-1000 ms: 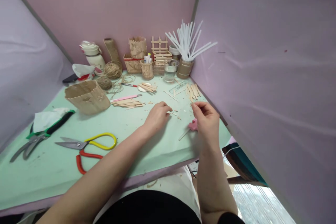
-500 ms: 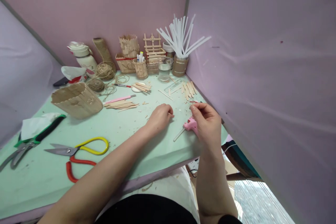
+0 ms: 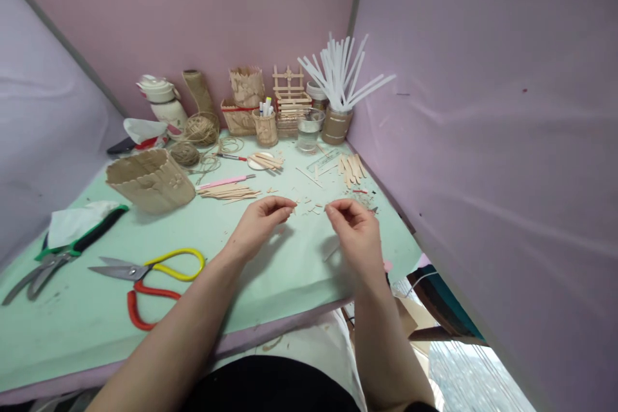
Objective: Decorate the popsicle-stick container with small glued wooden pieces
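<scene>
My left hand (image 3: pixel 258 225) is closed in a pinch above the middle of the green tabletop, with a tiny pale sliver seeming to show at its fingertips. Facing it, my right hand (image 3: pixel 356 232) also pinches thumb and finger together; what it holds is too small to make out. Small wood chips (image 3: pixel 313 208) lie scattered on the table between and beyond the fingertips. Under my right hand and wrist, a pink glue gun (image 3: pixel 387 266) is mostly hidden, its clear glue stick (image 3: pixel 331 252) poking out to the left.
Scissors (image 3: pixel 140 270) and pruning shears (image 3: pixel 62 257) lie left. Behind them stands a craft-stick basket (image 3: pixel 152 180). Thin wood strips (image 3: pixel 229 192), a pink pen-like tool (image 3: pixel 226 181) and craft sticks (image 3: pixel 352 168) lie farther back. A water cup (image 3: pixel 309 132) stands near white glue sticks (image 3: pixel 338 71).
My left hand has lifted and turned, its fingertips now pinched towards the right hand. My right hand has moved slightly left and down, covering most of the glue gun. The view has shifted slightly.
</scene>
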Available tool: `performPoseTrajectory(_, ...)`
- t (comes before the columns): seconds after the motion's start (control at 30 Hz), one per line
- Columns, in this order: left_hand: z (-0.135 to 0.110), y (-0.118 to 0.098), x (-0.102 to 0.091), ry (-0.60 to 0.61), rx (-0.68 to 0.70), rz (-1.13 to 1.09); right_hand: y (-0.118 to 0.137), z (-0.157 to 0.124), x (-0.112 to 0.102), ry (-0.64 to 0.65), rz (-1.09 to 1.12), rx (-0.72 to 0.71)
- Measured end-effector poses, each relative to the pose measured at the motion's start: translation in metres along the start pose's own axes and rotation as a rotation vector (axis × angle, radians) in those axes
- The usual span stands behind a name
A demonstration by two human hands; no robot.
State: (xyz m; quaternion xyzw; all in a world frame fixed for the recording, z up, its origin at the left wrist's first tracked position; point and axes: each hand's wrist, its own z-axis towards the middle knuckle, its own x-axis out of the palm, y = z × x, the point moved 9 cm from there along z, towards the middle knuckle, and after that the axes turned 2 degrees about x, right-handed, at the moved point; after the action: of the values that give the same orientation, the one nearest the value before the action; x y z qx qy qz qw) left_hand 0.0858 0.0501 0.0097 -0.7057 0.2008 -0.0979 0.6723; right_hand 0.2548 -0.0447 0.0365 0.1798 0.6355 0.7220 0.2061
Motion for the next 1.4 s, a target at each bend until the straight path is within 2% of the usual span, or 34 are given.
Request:
performPoseTrajectory(0.17,-0.004,0.002,-0.005,0.019,0.036,-0.149,-0.026,-0.004,0.045,0.174,0.023,0.119)
performPoseTrajectory(0.33,-0.008,0.001,-0.011,-0.007,0.030,-0.216,-0.040,-0.002,0.068,0.234,0.113,0.170)
performPoseTrajectory(0.63,-0.011,0.005,-0.015,0.009,-0.001,-0.131,-0.041,-0.002,0.072,0.247,-0.002,0.164)
performPoseTrajectory(0.97,-0.011,0.021,-0.004,-0.012,-0.145,-0.423,-0.051,-0.002,0.075,0.216,0.106,0.212)
performPoseTrajectory(1.4,-0.009,0.022,-0.004,-0.009,-0.087,-0.431,-0.057,-0.001,0.074,0.184,0.137,0.224)
